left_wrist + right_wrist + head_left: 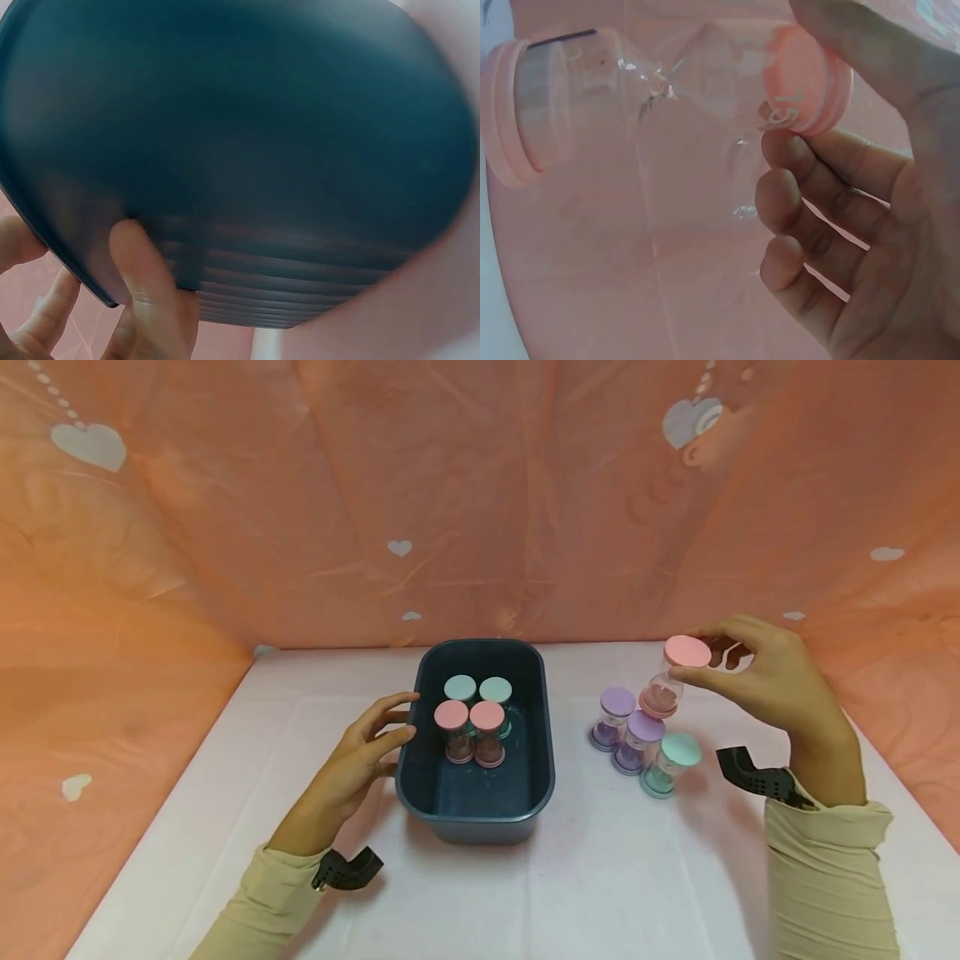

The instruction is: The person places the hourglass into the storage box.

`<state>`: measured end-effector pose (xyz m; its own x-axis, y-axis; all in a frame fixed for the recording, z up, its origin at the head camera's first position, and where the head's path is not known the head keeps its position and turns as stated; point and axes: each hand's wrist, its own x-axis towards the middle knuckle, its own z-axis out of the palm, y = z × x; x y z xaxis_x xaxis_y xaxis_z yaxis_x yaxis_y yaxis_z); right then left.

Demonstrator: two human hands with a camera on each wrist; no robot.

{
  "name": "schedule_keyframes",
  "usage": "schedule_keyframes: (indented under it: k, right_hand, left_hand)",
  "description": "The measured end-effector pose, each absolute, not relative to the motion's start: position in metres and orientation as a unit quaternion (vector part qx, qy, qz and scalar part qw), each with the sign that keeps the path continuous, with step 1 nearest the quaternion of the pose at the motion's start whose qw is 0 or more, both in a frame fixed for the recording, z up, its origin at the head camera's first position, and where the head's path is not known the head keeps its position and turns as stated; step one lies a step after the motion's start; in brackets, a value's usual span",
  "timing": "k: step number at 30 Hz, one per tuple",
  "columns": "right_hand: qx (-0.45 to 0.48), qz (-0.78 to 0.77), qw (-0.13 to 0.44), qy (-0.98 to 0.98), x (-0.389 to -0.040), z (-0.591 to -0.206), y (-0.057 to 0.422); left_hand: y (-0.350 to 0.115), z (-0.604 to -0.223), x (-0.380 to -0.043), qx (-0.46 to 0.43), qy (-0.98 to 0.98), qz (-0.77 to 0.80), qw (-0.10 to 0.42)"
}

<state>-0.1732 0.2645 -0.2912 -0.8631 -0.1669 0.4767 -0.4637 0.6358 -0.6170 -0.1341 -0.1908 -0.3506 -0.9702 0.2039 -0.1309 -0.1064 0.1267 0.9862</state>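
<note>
While the bin [480, 832] is touched at its left side by the left hand [356, 764], a pink timer [663, 697] is held by the right hand [772, 672], well apart from the bin. This timer is pinched near its upper cap between thumb and fingers, which are parted only by the width of the cap. It is tilted, and whether its lower end touches the purple timers [645, 727] cannot be told. Near the pinched cap, the number 15 is seen. The left hand is loosely spread; its fingertips [131, 236] are laid at the rim and on the outer wall, without being curled tightly.

Inside the bin, two mint timers [460, 687] are stood behind two pink timers [487, 718], all upright. On the white table [607, 885], two purple timers and one mint timer [678, 750] are placed close together, beneath and beside the held one.
</note>
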Motion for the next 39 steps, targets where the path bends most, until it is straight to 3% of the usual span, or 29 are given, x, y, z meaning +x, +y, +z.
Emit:
schedule_keyframes:
  k: [16,39]
  right_hand:
    - [0.189,0.368,0.186,-0.891,-0.171,-0.290,0.240]
    - [0.294,0.359,0.192,-0.865,-0.170,-0.289,0.214]
  left_hand:
    - [-0.193,-0.354,-0.134,0.037,0.743,0.659,0.112]
    - [-0.191,-0.353,-0.136,0.035,0.743,0.658,0.116]
